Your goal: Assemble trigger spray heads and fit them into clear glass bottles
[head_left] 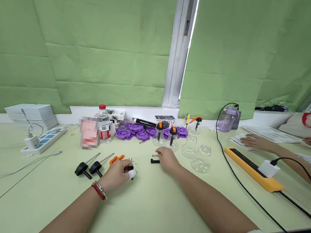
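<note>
My left hand, with a white wrap on the thumb, is closed in a pinch round a small black part mostly covered by the fingers. Beside it lie orange pieces and two black knobs with metal shafts. My right hand reaches over the table with its fingers drawn together. A small spring is right at its fingertips; whether they grip it I cannot tell. Just below lies a black L-shaped piece. Clear glass jars stand beyond, some with black-and-orange tops.
Several purple plastic parts lie at the back near a water bottle. A white power strip is at left, an orange one with cables at right. Another person's hand rests on papers at far right.
</note>
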